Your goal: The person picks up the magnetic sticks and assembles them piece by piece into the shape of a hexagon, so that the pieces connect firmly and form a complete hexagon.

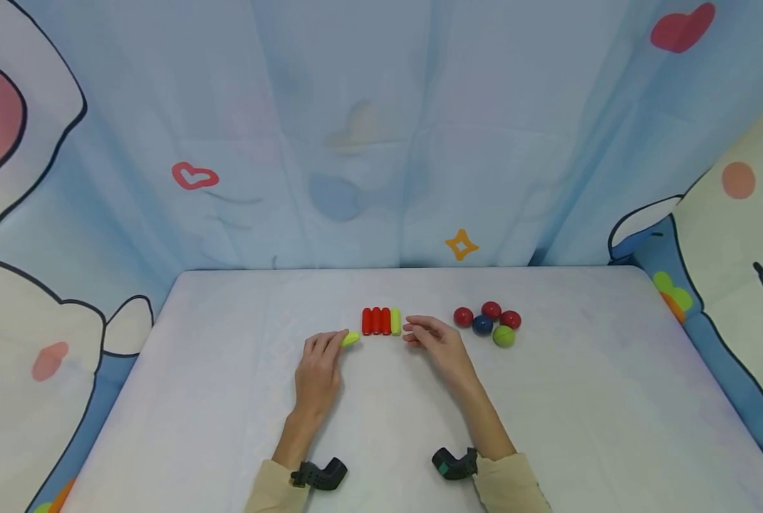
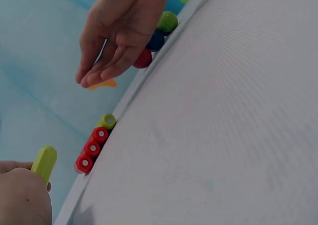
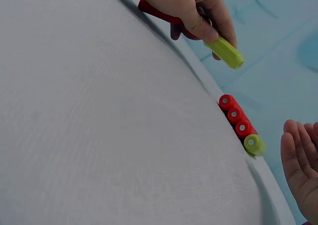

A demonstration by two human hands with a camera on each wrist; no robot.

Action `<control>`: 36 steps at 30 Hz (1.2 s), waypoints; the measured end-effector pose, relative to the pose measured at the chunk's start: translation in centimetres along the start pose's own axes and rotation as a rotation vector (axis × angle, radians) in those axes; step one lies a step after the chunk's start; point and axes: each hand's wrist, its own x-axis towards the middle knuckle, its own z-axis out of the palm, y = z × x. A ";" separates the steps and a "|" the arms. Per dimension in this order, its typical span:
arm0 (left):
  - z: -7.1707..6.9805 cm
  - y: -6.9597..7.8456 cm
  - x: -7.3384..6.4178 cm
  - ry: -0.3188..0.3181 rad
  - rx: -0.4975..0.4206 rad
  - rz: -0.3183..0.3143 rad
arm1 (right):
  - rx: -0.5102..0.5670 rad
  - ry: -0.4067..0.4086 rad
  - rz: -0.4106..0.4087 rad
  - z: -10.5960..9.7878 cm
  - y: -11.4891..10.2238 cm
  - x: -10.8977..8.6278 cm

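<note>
My left hand (image 1: 317, 369) pinches a short yellow-green toy rod (image 1: 350, 339) between thumb and fingers, raised at a slant in the left wrist view. Red rods (image 3: 153, 10) show partly behind that hand in the right wrist view; the hand hides the rest of them. To its right, three red rods (image 1: 377, 321) and one yellow-green rod (image 1: 396, 322) lie side by side in a row, with pale round ends. My right hand (image 1: 440, 349) is just right of this row, its fingers relaxed and slightly bent, with nothing between them.
Several balls lie grouped right of my right hand: red balls (image 1: 491, 310), a blue ball (image 1: 482, 325) and a green ball (image 1: 504, 336). A white cloth covers the table (image 1: 381, 420). Behind its far edge hangs a blue printed curtain (image 1: 381, 142).
</note>
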 end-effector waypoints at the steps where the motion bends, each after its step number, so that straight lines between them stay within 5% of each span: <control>1: 0.0 0.0 0.0 0.004 -0.001 0.000 | -0.003 0.009 -0.008 -0.1 0.0 0.0; 8: 0.1 -0.1 0.0 0.009 0.008 0.001 | -0.163 0.156 -0.098 -1.0 0.3 0.1; 21: 0.0 -0.4 0.1 -0.007 0.024 0.006 | -0.297 0.382 -0.277 -3.3 0.4 0.2; 29: 0.0 -0.6 0.1 0.011 0.020 -0.010 | -0.406 0.372 -0.334 -3.9 1.0 0.8; 36: 0.0 -0.5 0.0 -0.012 0.018 -0.023 | -0.451 0.356 -0.257 -4.2 1.2 0.9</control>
